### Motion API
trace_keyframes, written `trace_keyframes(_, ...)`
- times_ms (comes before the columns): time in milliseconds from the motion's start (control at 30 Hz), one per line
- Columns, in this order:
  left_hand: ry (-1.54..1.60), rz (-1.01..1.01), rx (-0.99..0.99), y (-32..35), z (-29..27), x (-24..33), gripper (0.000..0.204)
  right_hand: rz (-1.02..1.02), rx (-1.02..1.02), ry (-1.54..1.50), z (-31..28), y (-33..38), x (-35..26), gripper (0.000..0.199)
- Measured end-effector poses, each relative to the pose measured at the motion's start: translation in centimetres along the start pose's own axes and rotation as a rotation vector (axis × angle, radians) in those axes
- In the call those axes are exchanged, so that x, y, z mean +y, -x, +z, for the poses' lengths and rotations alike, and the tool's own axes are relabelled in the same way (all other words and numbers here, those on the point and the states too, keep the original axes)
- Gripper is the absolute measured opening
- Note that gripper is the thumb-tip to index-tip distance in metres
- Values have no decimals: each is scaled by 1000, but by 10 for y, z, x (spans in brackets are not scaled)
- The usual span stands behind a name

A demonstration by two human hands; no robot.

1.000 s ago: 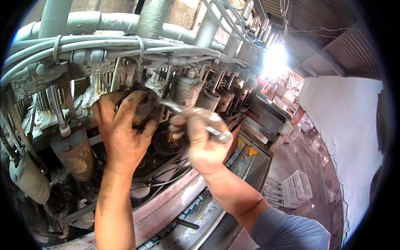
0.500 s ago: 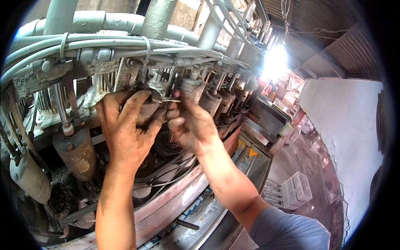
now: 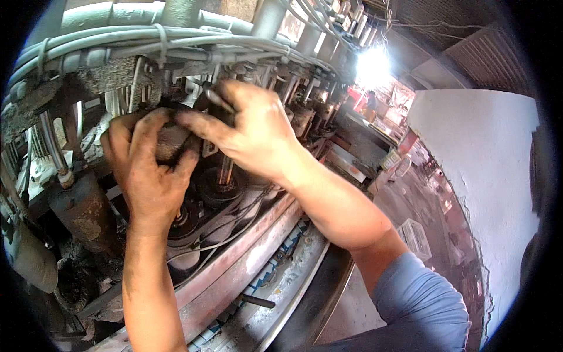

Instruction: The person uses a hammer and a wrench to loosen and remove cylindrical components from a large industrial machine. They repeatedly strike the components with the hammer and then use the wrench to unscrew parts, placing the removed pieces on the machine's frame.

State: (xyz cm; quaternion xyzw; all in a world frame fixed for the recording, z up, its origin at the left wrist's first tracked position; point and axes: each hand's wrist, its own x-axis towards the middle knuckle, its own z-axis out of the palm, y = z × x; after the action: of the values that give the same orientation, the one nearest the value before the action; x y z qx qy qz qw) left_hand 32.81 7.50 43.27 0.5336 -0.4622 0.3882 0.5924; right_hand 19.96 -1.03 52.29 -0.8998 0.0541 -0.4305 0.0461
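Note:
My left hand (image 3: pixel 143 161) is closed round a dirty, dark metal cylinder (image 3: pixel 170 142) among the machine's upright rods, fingers over its far side and thumb at its near right. My right hand (image 3: pixel 255 126) is raised beside it, with its thumb stretched across the cylinder's top. A slim, shiny metal tool (image 3: pixel 218 101) sticks out between its curled fingers and thumb; its far end is hidden, so its kind cannot be told. Below the hands a bright shaft (image 3: pixel 225 169) rises from a dark round base. Dark grime covers the fingers of both hands.
Another dirty cylinder (image 3: pixel 85 208) hangs on a rod at the left. Grey cables and pipes (image 3: pixel 193 40) cross above the hands. A curved machine rim (image 3: pixel 234 267) with a short black bar (image 3: pixel 257 300) runs below. A lit lamp (image 3: pixel 373 67) hangs beyond; a white crate (image 3: pixel 413 237) stands on the floor.
My right hand has risen and turned, its thumb now reaching over the cylinder's top. My left hand keeps its hold. The whole view has shifted slightly.

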Motion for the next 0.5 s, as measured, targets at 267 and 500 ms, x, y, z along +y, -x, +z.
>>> trace_keyframes(267,-68,83,32,-2,1,4,51,-199,-163,110,-8,-15,7,27)
trace_keyframes(500,-42,37,10,1,2,3,53,-62,-205,21,-11,-18,6,22)
